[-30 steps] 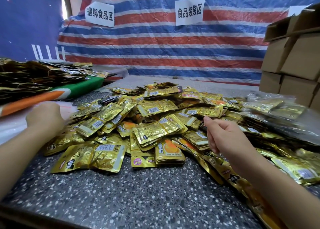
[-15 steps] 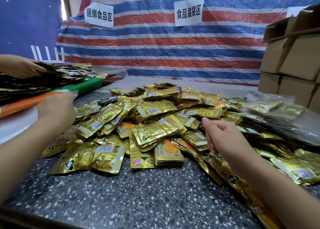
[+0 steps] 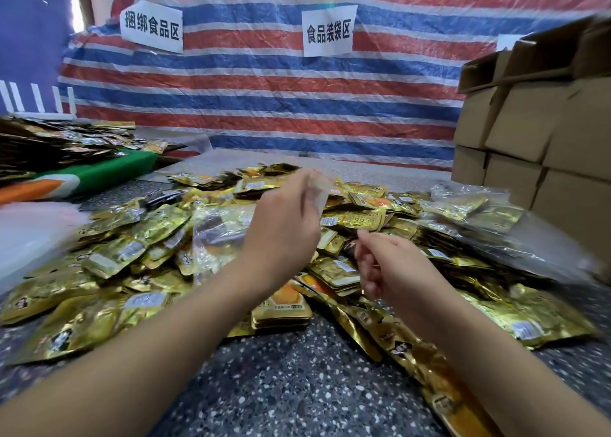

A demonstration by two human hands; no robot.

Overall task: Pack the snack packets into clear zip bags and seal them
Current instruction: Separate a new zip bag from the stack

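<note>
A wide heap of gold foil snack packets [image 3: 360, 218] covers the speckled table [image 3: 281, 387]. My left hand [image 3: 284, 225] is raised over the middle of the heap and pinches the top edge of a clear zip bag [image 3: 218, 235], which hangs blurred down and to the left of the hand. The bag's red zip line shows above my fingers. My right hand [image 3: 386, 264] hovers just right of it above the packets, fingers loosely curled, with nothing visibly held.
A pile of white-clear bags [image 3: 29, 235] lies at the left edge. Filled clear bags [image 3: 479, 212] sit on the heap at the right, under stacked cardboard boxes [image 3: 529, 132]. Another packet pile rests on a green and orange board [image 3: 99, 172] at far left.
My left hand left the bag pile at the left and swung to the centre, lifting a clear zip bag. My right hand stayed over the heap. Another person's hand at far left is gone.
</note>
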